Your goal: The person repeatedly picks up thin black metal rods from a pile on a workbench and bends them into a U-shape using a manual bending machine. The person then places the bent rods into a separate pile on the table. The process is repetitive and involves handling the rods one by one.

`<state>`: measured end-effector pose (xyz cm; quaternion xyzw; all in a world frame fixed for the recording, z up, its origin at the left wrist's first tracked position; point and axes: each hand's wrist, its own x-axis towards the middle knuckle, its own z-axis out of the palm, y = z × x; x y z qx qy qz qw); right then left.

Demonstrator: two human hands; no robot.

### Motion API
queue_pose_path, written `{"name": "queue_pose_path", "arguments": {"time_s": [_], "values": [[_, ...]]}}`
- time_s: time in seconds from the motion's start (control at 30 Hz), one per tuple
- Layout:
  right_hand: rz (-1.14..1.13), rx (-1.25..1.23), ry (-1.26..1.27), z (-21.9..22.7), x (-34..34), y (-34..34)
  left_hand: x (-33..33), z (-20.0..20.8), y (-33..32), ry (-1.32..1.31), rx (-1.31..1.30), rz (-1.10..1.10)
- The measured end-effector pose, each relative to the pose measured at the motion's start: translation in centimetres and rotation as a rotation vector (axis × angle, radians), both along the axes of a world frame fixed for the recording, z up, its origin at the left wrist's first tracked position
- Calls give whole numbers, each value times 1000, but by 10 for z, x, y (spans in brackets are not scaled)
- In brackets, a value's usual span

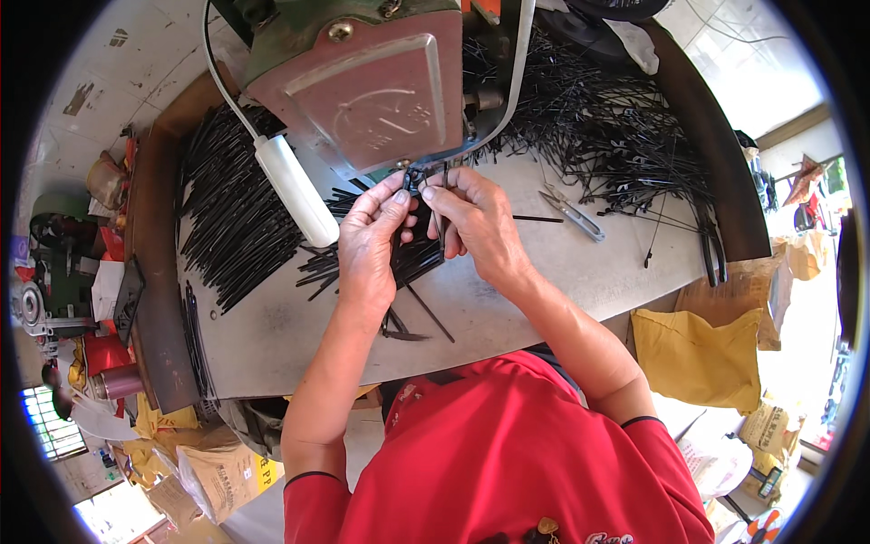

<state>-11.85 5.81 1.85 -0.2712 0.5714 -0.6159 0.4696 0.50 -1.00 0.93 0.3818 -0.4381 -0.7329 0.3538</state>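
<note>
Both hands are raised together just beneath the front of a green machine with a reddish-brown cover plate (pixel 376 104). The fingers of my left hand (pixel 370 249) are pinched on a small dark piece under the machine's lower end. Close by on the right, my right hand (pixel 480 222) is closed on a thin black strip (pixel 441 238) that hangs down from its fingers. Where the pieces meet between the fingertips is too small to make out. More black strips (pixel 417 260) lie on the grey tabletop (pixel 562 295) below and behind the hands.
A white tube-shaped lamp (pixel 296 192) hangs left of the machine. A large pile of black strips (pixel 240 213) lies at left, and tangled thin black pieces (pixel 616 136) cover the back right. Thread snips (pixel 574 216) and black-handled pliers (pixel 713 249) lie at right. A raised brown rim (pixel 725 154) borders the table.
</note>
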Motion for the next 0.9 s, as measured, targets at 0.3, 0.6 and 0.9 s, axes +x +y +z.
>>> {"name": "queue_pose_path", "arguments": {"time_s": [0.3, 0.6, 0.9], "values": [[32, -27, 33, -4, 5, -3, -4, -6, 5, 60, 22, 47], [-70, -34, 84, 1, 12, 0, -5, -2, 10, 108, 60, 52], [-45, -27, 41, -4, 11, -1, -5, -3, 10, 62, 28, 48]]}}
